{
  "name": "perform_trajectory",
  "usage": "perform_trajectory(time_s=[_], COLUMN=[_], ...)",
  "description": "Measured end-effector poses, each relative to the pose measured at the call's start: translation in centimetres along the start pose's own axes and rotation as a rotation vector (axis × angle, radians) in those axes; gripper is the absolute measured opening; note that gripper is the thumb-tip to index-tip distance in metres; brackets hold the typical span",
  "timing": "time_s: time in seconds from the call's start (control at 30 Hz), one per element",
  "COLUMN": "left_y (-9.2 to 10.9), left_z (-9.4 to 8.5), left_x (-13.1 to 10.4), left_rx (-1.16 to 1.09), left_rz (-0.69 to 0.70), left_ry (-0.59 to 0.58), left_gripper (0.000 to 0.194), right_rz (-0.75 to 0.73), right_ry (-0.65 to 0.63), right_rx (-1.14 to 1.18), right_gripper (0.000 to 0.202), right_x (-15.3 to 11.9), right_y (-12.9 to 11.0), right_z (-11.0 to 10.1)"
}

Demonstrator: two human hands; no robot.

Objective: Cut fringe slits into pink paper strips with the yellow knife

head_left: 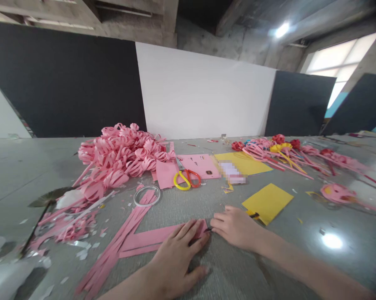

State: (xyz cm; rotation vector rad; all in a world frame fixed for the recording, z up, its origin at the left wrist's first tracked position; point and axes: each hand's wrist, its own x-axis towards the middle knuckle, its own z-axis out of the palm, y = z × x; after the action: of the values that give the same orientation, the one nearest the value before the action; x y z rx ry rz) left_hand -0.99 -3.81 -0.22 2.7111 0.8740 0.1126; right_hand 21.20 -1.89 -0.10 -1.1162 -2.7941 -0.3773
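No text, label, brand, number or sign can be read anywhere in this view. The flat pink paper sheet [196, 163] on the grey table [269, 258] carries a few small dark marks near its middle, but they are too small to make out as letters or figures. A small object [233, 172] lying at the edge of the flat yellow paper sheet [244, 161] is blurred into blocks, so nothing on it can be told either.

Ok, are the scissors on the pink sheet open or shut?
Shut, or nearly: the scissors lie flat on the pink sheet, their yellow and red handle loops touching and the blades together.
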Motion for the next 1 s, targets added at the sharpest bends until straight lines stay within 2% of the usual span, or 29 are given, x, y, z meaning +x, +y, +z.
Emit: perform_trajectory(time_s=[0.67,1.0], left_y=[0.03,-0.01], left_z=[0.06,0.12], left_x=[0.01,0.01], left_rx=[-0.005,0.005], left_rz=[-0.007,-0.005], left_ry=[-0.01,-0.001], left_gripper=[0.06,0.06], right_rz=[-0.052,-0.074], right_ry=[0.022,-0.032], right_rx=[-0.021,-0.055], right_gripper=[0.019,0.017], right_x=[0.03,0.14], right_y=[0.16,-0.02], right_z=[0.58,0.41])
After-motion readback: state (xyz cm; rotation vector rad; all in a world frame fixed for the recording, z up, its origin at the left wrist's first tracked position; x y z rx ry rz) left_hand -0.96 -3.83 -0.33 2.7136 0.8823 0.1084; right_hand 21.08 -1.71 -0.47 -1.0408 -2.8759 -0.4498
